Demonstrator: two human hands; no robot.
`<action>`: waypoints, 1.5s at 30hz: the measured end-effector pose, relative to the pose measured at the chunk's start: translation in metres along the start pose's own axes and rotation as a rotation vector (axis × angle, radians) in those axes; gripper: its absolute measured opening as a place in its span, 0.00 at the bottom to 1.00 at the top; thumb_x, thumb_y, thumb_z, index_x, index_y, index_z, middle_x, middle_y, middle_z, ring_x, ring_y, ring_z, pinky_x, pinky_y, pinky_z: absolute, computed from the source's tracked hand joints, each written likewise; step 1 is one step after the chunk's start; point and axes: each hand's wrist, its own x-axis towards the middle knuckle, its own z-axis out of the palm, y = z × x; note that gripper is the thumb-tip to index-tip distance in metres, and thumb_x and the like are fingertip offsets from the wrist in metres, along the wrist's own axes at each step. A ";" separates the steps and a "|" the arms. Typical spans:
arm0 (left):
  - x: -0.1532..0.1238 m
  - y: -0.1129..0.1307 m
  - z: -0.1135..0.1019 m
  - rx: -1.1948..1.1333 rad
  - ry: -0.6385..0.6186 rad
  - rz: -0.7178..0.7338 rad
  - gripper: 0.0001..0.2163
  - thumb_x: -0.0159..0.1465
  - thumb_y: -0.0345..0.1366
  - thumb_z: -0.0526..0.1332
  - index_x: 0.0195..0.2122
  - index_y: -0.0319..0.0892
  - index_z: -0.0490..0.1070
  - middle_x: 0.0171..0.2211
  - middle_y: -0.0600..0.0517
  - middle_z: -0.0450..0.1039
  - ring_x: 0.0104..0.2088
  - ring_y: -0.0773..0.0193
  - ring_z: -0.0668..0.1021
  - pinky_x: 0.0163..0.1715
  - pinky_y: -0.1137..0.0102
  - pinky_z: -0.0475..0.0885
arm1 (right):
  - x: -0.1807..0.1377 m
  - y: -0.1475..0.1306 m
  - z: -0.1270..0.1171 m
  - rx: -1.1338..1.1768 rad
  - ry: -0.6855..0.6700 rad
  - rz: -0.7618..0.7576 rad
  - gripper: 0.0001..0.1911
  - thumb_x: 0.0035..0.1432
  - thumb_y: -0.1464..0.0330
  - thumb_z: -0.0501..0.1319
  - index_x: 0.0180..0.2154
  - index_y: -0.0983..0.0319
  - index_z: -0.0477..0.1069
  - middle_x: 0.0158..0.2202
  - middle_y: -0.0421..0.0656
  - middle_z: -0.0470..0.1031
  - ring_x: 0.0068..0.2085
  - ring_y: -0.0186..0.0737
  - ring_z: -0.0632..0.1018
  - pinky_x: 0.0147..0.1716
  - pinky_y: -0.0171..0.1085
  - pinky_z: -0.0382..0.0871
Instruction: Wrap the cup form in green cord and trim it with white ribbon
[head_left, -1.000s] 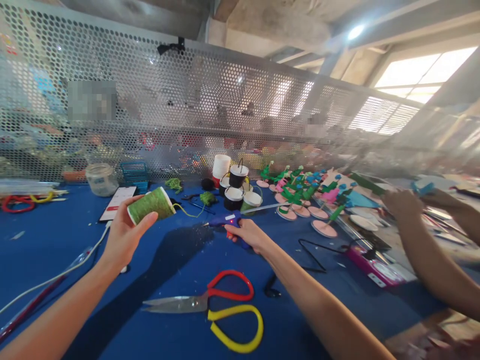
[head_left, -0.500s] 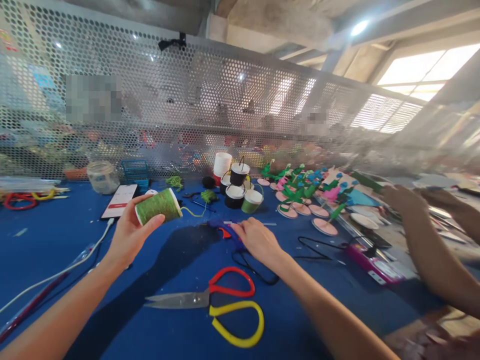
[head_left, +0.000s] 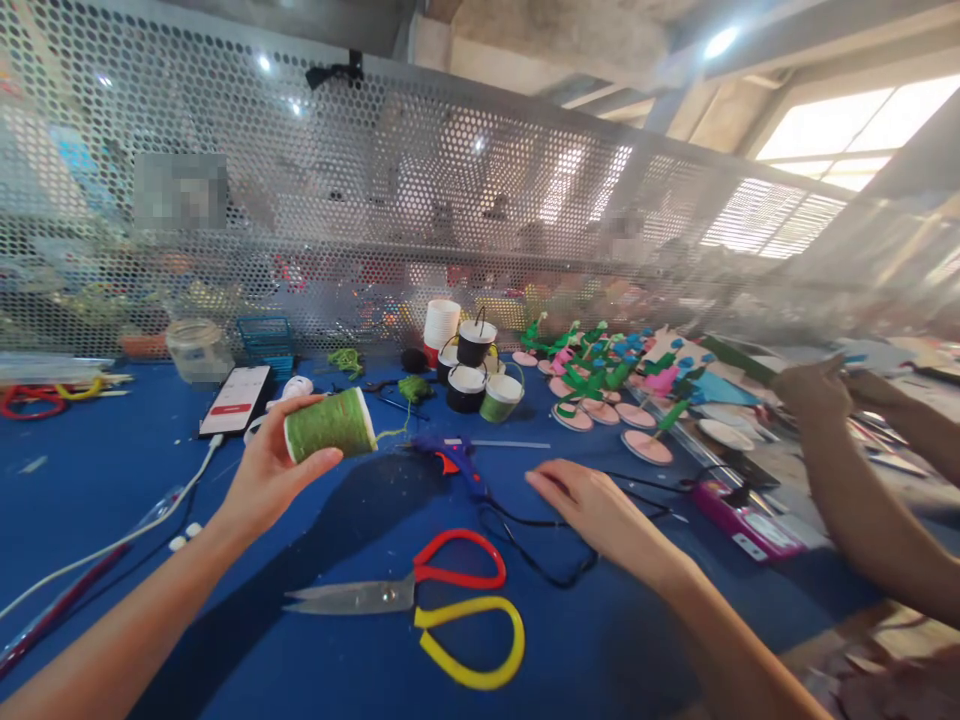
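My left hand is closed around a small cup wrapped in green yarn, tilted on its side above the table. A strand of yarn runs from its white rim to a small green yarn ball. My right hand holds nothing, its fingers loosely stretched over the table. To the left of it lies a blue glue gun with an orange trigger and a glue stick out of its back. Nearer to me rest large scissors with one red and one yellow handle.
Small buckets and pink-based green figures stand at the back. A phone on a white cable lies left, a magenta power strip right. A co-worker's hands are at far right. A perforated metal screen closes the back.
My right hand has let go of the glue gun and moved right, toward me. The yarn-wrapped cup in my left hand has shifted slightly right.
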 end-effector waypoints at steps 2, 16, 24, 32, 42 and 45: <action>-0.005 0.003 0.002 0.047 -0.101 0.005 0.23 0.39 0.33 0.69 0.38 0.45 0.66 0.34 0.52 0.72 0.31 0.62 0.75 0.31 0.69 0.72 | 0.013 -0.031 0.004 0.333 -0.056 -0.087 0.20 0.58 0.58 0.49 0.29 0.63 0.74 0.31 0.46 0.78 0.34 0.42 0.77 0.34 0.37 0.66; -0.009 0.002 0.001 -0.005 -0.125 -0.132 0.18 0.47 0.40 0.66 0.39 0.43 0.67 0.30 0.53 0.71 0.29 0.64 0.72 0.28 0.73 0.69 | 0.055 -0.098 0.059 1.249 -0.395 0.190 0.28 0.48 0.45 0.55 0.31 0.65 0.72 0.23 0.39 0.69 0.22 0.28 0.67 0.16 0.28 0.57; -0.014 -0.001 0.003 0.075 -0.246 -0.206 0.16 0.51 0.44 0.64 0.38 0.43 0.67 0.29 0.53 0.69 0.28 0.64 0.71 0.26 0.73 0.67 | 0.049 -0.104 0.055 1.543 -0.356 0.135 0.20 0.35 0.56 0.69 0.27 0.63 0.69 0.20 0.33 0.63 0.20 0.24 0.61 0.16 0.27 0.52; -0.017 -0.002 0.007 0.131 -0.354 -0.298 0.16 0.52 0.46 0.62 0.37 0.43 0.65 0.26 0.55 0.67 0.27 0.64 0.71 0.24 0.72 0.68 | 0.052 -0.099 0.047 1.216 -0.131 -0.099 0.14 0.41 0.59 0.66 0.24 0.62 0.68 0.19 0.33 0.64 0.19 0.26 0.60 0.18 0.31 0.52; -0.021 0.001 0.011 0.172 -0.421 -0.262 0.16 0.50 0.46 0.62 0.35 0.41 0.65 0.25 0.56 0.65 0.24 0.67 0.68 0.23 0.73 0.65 | 0.057 -0.097 0.053 1.144 -0.137 -0.090 0.13 0.39 0.60 0.66 0.23 0.62 0.69 0.21 0.35 0.65 0.22 0.27 0.60 0.21 0.31 0.52; -0.021 0.002 0.011 0.168 -0.426 -0.241 0.17 0.49 0.46 0.63 0.35 0.42 0.64 0.25 0.56 0.64 0.25 0.66 0.68 0.24 0.73 0.65 | 0.059 -0.096 0.053 1.129 -0.136 -0.065 0.14 0.39 0.58 0.66 0.23 0.62 0.68 0.20 0.35 0.64 0.21 0.27 0.60 0.20 0.31 0.51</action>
